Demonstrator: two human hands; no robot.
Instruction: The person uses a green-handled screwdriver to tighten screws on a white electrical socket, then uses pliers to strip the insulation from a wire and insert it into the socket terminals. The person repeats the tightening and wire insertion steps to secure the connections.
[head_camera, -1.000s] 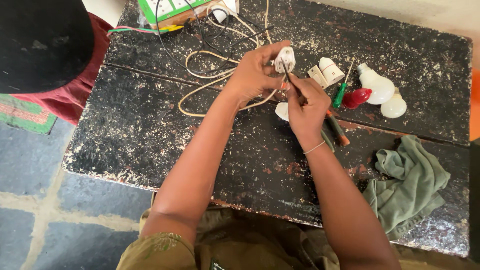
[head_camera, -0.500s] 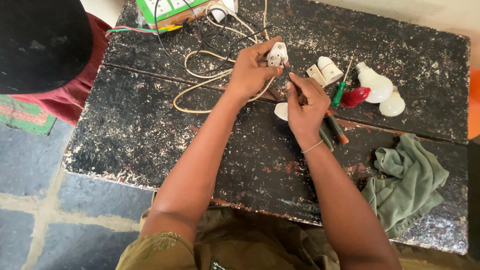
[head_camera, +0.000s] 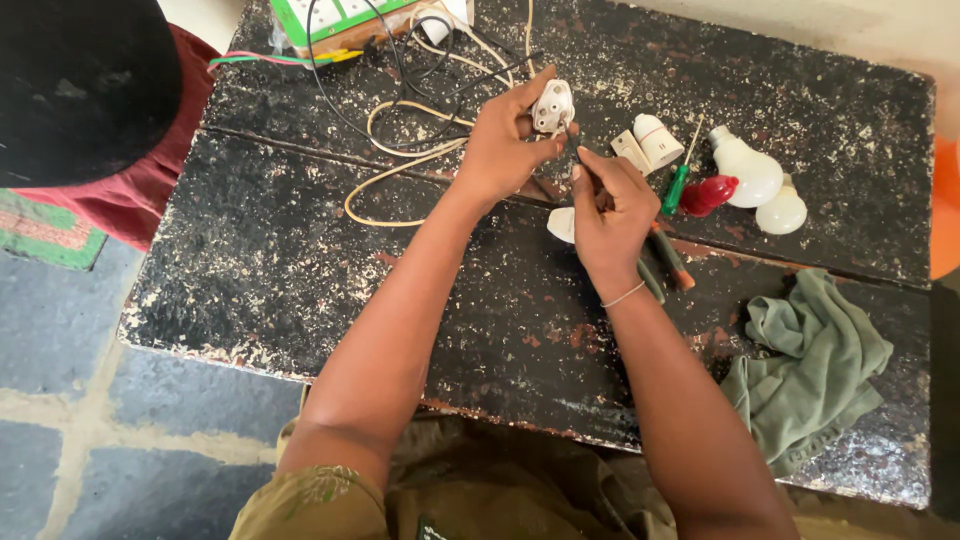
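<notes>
White plug (head_camera: 552, 106), small, rounded, pin holes showing, held above the surface (head_camera: 250, 260) centre-top. Left hand (head_camera: 505, 140) fingers clamped round it; cream cord (head_camera: 400, 170) trails to 8 o'clock. Right hand (head_camera: 608, 205) fingers pinch a thin tool (head_camera: 572, 148), tip at the plug. Risk: tip could slip off and jab the left hand's fingers. Bulbs (head_camera: 760, 185) at 3 o'clock, green cloth (head_camera: 810, 380) at 5.
</notes>
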